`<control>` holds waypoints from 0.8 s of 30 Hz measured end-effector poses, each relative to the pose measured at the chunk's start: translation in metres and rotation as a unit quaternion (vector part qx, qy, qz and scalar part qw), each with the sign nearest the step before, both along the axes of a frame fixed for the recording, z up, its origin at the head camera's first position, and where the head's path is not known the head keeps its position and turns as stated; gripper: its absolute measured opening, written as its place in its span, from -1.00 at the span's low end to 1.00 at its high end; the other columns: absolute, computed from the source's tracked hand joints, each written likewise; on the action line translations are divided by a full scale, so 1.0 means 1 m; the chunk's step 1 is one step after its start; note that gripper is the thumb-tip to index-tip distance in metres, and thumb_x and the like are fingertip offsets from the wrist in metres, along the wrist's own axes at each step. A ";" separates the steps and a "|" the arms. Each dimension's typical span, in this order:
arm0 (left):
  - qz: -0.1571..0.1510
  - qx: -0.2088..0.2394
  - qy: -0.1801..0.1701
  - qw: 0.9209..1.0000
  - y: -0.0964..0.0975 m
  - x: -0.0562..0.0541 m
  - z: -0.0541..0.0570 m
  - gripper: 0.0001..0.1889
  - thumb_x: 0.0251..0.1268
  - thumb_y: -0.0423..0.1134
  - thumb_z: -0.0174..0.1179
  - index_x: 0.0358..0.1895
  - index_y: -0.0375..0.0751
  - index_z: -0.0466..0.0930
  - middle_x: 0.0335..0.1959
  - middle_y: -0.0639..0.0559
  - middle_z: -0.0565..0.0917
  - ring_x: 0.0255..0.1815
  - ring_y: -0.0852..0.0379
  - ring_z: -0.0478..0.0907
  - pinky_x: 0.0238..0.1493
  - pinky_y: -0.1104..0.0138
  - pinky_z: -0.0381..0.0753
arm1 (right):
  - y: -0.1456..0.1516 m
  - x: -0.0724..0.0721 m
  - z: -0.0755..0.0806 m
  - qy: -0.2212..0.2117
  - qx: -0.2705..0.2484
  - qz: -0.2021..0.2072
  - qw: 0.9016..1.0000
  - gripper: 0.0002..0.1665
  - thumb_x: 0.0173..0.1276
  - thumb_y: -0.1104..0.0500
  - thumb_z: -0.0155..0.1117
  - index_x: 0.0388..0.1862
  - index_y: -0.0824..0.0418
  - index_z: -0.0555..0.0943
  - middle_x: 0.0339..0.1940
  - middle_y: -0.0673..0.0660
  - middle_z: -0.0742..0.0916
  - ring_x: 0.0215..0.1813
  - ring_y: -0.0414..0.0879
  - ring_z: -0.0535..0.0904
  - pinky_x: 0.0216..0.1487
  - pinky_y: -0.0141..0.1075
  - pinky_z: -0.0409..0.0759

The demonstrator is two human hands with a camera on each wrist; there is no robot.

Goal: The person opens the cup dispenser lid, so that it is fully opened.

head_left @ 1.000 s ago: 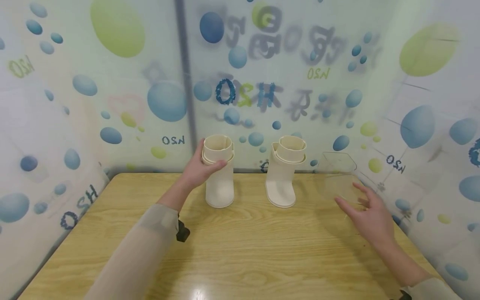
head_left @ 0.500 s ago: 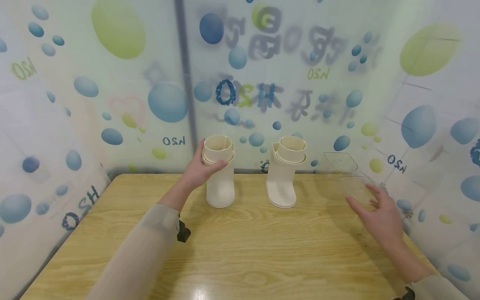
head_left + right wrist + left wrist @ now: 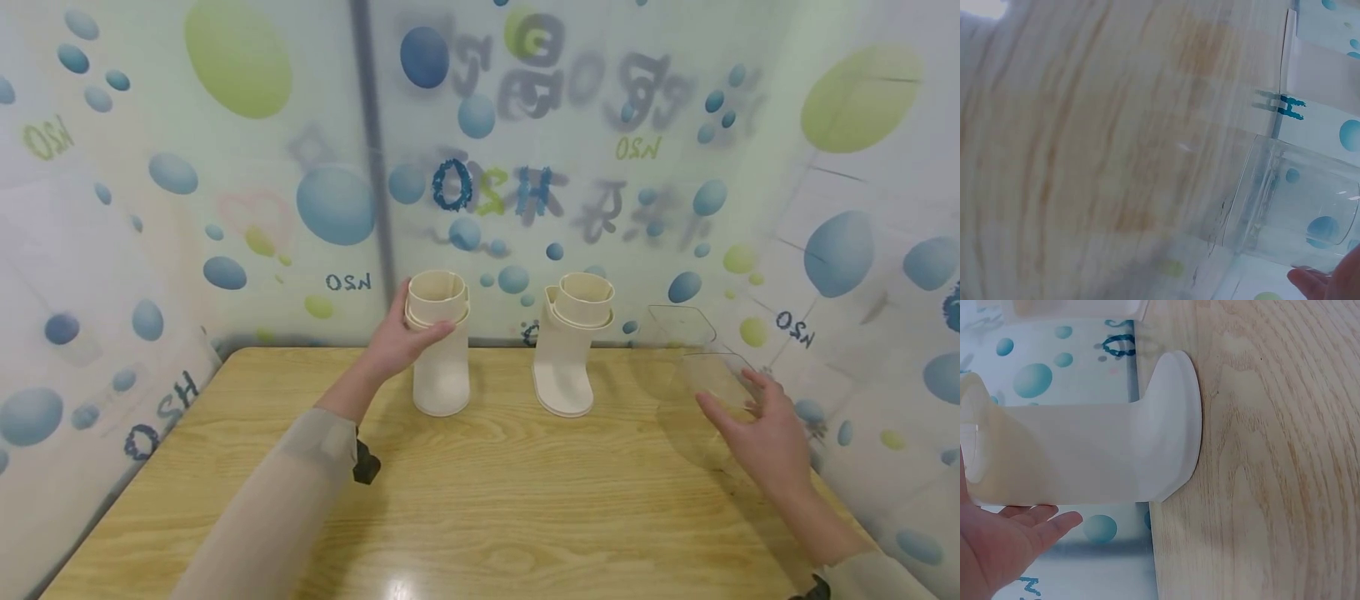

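My left hand (image 3: 396, 342) grips the upper part of a cream boot-shaped stand (image 3: 441, 375) with a round open collar on top. Its thumb lies across the front under the collar. In the left wrist view the stand (image 3: 1072, 453) shows side-on, its curved foot on the wood and fingertips (image 3: 1063, 522) beside its body. At the right, my right hand (image 3: 761, 433) holds a clear plastic container (image 3: 708, 379) between thumb and fingers. The right wrist view shows this see-through container (image 3: 1304, 200) close by the thumb tip, its far side hard to make out.
A second cream boot-shaped stand (image 3: 564, 375) stands upright right of the first. Behind the held container is another clear container (image 3: 675, 325). The wooden table (image 3: 480, 500) ends at the back against a patterned curtain (image 3: 480, 242), with more curtain on both sides.
My right hand has moved right and slightly toward me with the clear container, widening its offset from the one behind, then slowed. My left hand and both stands have stayed in place.
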State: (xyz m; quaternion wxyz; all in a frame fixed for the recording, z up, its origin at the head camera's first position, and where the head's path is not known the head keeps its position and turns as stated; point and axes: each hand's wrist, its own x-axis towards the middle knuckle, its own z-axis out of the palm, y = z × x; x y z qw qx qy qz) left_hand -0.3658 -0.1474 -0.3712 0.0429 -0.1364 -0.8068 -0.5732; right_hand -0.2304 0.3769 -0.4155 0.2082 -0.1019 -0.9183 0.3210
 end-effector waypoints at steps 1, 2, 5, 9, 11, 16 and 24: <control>-0.002 0.000 0.001 1.000 0.000 0.000 0.000 0.25 0.42 0.06 0.50 0.85 0.17 -0.34 0.67 -0.27 0.33 0.65 -0.32 0.34 0.68 -0.25 0.28 | 0.000 0.000 0.000 0.000 0.002 -0.001 1.000 0.21 0.51 -0.38 0.39 0.79 0.29 0.16 0.69 0.57 0.33 0.45 0.62 0.49 0.25 0.48 0.50; -0.004 0.000 0.001 1.000 0.000 0.000 0.001 0.24 0.42 0.06 0.50 0.85 0.18 -0.34 0.67 -0.27 0.33 0.65 -0.32 0.34 0.68 -0.25 0.28 | -0.001 0.000 0.000 0.000 0.003 -0.002 1.000 0.21 0.51 -0.38 0.39 0.79 0.30 0.16 0.69 0.57 0.34 0.45 0.61 0.49 0.24 0.48 0.50; -0.007 0.004 0.003 1.000 -0.001 0.000 0.002 0.22 0.43 0.04 0.49 0.85 0.20 -0.32 0.66 -0.26 0.34 0.65 -0.31 0.34 0.68 -0.25 0.28 | -0.001 0.000 0.001 0.000 0.006 -0.003 1.000 0.21 0.51 -0.39 0.38 0.79 0.31 0.15 0.69 0.57 0.34 0.44 0.61 0.49 0.24 0.47 0.50; -0.007 0.002 0.003 1.000 -0.002 -0.001 0.002 0.21 0.43 0.05 0.49 0.85 0.20 -0.32 0.67 -0.27 0.34 0.66 -0.32 0.33 0.68 -0.25 0.27 | 0.000 -0.001 0.002 -0.014 0.006 -0.006 1.000 0.30 0.51 -0.43 0.35 0.82 0.32 0.03 0.71 0.60 0.27 0.50 0.64 0.39 0.30 0.54 0.41; -0.004 -0.008 -0.005 1.000 -0.004 0.001 0.001 0.24 0.44 0.09 0.47 0.85 0.18 -0.38 0.73 -0.28 0.25 0.71 -0.32 0.26 0.70 -0.25 0.24 | -0.001 -0.001 0.003 -0.019 0.006 -0.009 1.000 0.35 0.50 -0.44 0.34 0.83 0.32 -0.05 0.72 0.61 0.22 0.55 0.65 0.30 0.35 0.57 0.34; 0.010 -0.040 -0.035 0.999 -0.012 0.010 0.000 0.33 0.44 0.26 0.40 0.83 0.01 -0.54 0.84 -0.29 -0.03 0.83 -0.35 0.01 0.73 -0.25 0.20 | -0.007 -0.001 0.008 0.019 -0.003 -0.014 1.000 0.30 0.50 -0.38 0.36 0.84 0.25 -0.04 0.73 0.57 0.18 0.60 0.60 0.21 0.40 0.57 0.26; -0.009 -0.084 -0.005 0.996 -0.032 0.040 -0.005 0.17 0.58 0.26 0.29 0.84 -0.12 -0.36 0.84 -0.31 -0.07 0.82 -0.41 0.00 0.71 -0.31 0.18 | -0.036 0.003 0.037 0.128 0.020 0.050 0.990 -0.04 0.59 -0.15 0.26 0.78 0.23 0.20 0.80 0.41 0.20 0.77 0.46 0.07 0.55 0.57 0.11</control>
